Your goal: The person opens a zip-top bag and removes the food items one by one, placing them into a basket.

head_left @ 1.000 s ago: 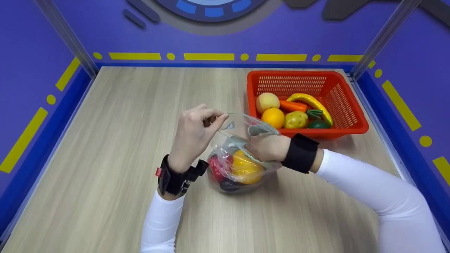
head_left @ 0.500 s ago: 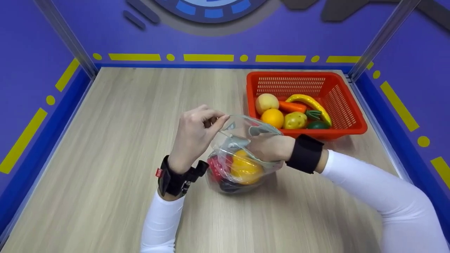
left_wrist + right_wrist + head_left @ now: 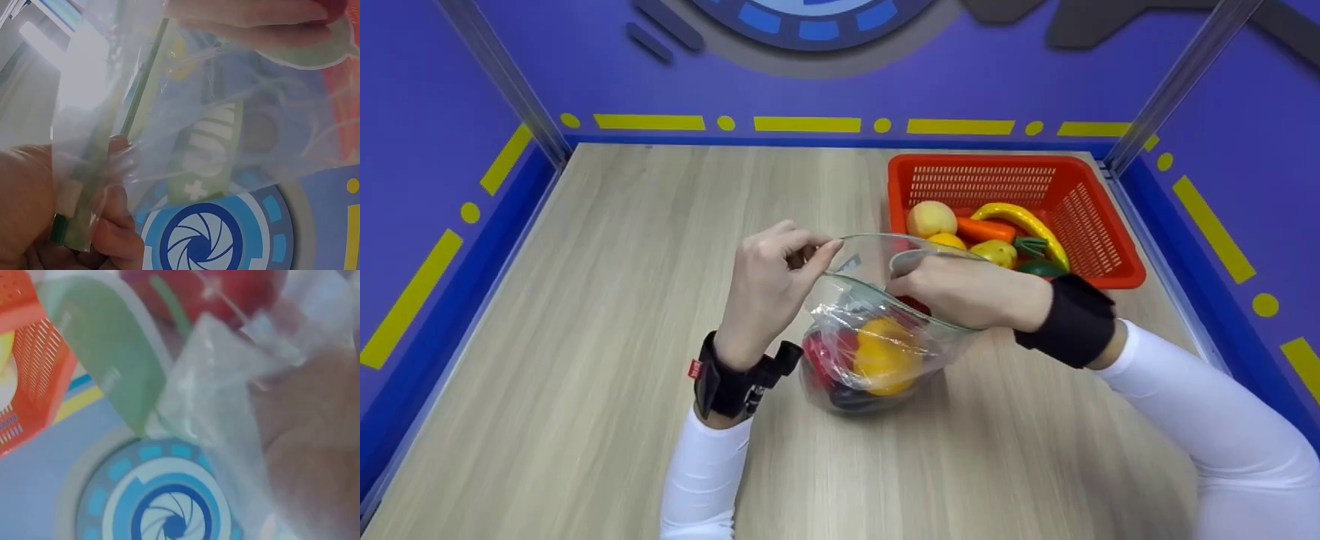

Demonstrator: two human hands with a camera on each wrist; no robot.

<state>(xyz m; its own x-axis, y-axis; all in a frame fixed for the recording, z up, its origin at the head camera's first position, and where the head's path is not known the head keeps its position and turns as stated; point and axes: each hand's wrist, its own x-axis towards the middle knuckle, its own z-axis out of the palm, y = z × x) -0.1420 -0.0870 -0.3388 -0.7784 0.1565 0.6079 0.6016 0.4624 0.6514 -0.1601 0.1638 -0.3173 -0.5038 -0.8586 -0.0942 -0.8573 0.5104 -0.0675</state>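
A clear zip bag (image 3: 825,322) with a green strip along its mouth stands on the table. Inside lie a yellow rounded fruit or vegetable (image 3: 885,356), a red one (image 3: 829,356) and a dark one (image 3: 851,397). My left hand (image 3: 772,285) pinches the left edge of the bag's mouth. My right hand (image 3: 967,289) is in the opening, its fingers curled over a dark red round fruit or vegetable (image 3: 913,304), mostly hidden by hand and bag. The right wrist view shows a shiny red surface (image 3: 225,292) close up behind the plastic.
Behind the bag at the right, a red basket (image 3: 1121,255) holds a pale round fruit (image 3: 932,219), an orange (image 3: 947,241), a carrot (image 3: 988,229), a banana (image 3: 1024,216), a potato-like thing (image 3: 994,253) and a dark green thing (image 3: 1042,268). Blue-purple walls enclose the table (image 3: 660,195).
My right hand has risen from inside the bag and shifted right, so that the dark red thing shows beneath it. The bag's mouth has widened; my left hand has stayed nearly in place.
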